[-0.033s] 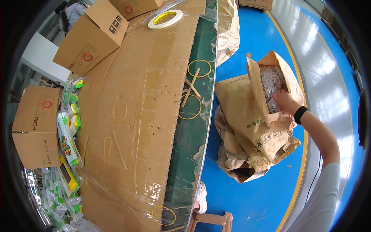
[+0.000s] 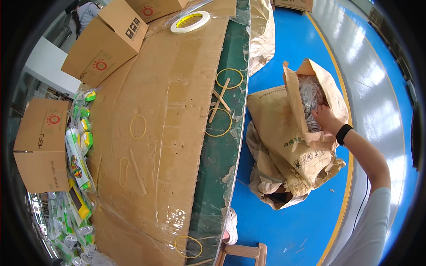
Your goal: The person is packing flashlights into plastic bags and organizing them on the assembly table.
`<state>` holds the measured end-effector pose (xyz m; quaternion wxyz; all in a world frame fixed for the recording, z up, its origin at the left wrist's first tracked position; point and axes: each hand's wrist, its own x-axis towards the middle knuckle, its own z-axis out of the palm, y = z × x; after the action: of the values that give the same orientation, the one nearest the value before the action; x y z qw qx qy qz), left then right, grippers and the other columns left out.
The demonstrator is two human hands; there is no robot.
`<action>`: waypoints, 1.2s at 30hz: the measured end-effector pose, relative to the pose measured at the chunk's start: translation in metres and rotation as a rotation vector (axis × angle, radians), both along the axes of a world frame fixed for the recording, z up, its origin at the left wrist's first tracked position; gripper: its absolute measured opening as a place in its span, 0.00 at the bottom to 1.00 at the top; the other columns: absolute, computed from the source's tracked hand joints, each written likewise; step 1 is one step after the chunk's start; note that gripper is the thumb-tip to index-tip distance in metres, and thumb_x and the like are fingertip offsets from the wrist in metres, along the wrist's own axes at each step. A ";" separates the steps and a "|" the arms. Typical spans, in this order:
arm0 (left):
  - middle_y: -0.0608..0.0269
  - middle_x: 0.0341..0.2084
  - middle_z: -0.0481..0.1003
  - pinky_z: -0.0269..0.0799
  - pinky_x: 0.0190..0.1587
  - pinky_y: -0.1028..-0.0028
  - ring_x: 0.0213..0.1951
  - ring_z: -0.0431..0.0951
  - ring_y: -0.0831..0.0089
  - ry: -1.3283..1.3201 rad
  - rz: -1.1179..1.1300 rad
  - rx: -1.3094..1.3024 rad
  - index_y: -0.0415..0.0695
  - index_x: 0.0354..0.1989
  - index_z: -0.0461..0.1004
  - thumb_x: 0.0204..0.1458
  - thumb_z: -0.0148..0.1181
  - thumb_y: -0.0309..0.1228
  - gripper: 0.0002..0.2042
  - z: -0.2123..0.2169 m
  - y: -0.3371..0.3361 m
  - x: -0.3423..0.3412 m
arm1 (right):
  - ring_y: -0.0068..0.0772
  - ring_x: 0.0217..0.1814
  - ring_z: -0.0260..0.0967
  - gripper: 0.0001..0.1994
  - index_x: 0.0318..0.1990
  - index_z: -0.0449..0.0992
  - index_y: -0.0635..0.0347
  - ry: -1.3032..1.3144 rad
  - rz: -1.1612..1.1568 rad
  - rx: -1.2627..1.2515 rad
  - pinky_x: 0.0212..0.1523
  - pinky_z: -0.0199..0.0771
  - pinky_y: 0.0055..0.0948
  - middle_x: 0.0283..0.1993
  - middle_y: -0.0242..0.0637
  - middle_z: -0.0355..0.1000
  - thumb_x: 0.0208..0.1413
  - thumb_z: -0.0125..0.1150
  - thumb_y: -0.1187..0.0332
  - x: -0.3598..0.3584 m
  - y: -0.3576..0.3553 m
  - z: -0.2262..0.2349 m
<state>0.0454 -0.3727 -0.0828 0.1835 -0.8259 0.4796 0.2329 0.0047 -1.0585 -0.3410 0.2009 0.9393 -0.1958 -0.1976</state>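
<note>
On the right, my right hand (image 2: 325, 119) reaches into the open mouth of a tall brown paper sack (image 2: 282, 126). A black band (image 2: 343, 133) circles its wrist. Its fingers are bent down against a heap of whitish, translucent looped pieces (image 2: 311, 93) inside the sack. What lies between the fingertips is too small to make out. My left hand is out of view.
Left of the sack runs a table covered with brown cardboard (image 2: 173, 111), bearing rubber bands (image 2: 188, 247), wooden sticks (image 2: 219, 99) and a tape roll (image 2: 190, 22). Cartons (image 2: 106, 48) and green-yellow packaged items (image 2: 80, 159) line its far left. A stool (image 2: 243, 251) stands below.
My right hand has shifted slightly left and down within the sack mouth, and its fingers are more curled against the whitish pieces. The table things look the same.
</note>
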 end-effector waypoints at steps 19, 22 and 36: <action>0.41 0.58 0.62 0.40 0.58 0.25 0.60 0.47 0.18 -0.001 0.230 -0.138 0.35 0.56 0.64 0.44 0.65 0.49 0.36 0.049 0.051 -0.020 | 0.47 0.56 0.59 0.23 0.54 0.68 0.49 0.173 -0.405 -0.151 0.55 0.59 0.38 0.50 0.46 0.67 0.49 0.60 0.58 0.038 0.012 -0.009; 0.41 0.58 0.61 0.39 0.58 0.25 0.60 0.47 0.18 0.041 0.263 -0.151 0.35 0.57 0.64 0.44 0.64 0.47 0.35 0.049 0.051 -0.020 | 0.49 0.59 0.58 0.24 0.55 0.68 0.47 0.196 -0.461 -0.091 0.57 0.56 0.42 0.52 0.46 0.66 0.49 0.60 0.56 0.037 0.005 -0.016; 0.47 0.59 0.62 0.38 0.59 0.26 0.61 0.50 0.25 0.046 0.267 -0.201 0.40 0.59 0.63 0.45 0.63 0.43 0.33 0.046 0.049 -0.024 | 0.39 0.39 0.77 0.22 0.62 0.65 0.29 0.484 -0.486 -0.102 0.23 0.75 0.33 0.40 0.32 0.74 0.61 0.48 0.64 0.056 0.010 -0.030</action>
<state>0.0211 -0.3233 -0.0365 0.0564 -0.8910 0.3903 0.2249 0.0609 -1.0484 -0.3709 0.2352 0.7798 -0.3699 -0.4469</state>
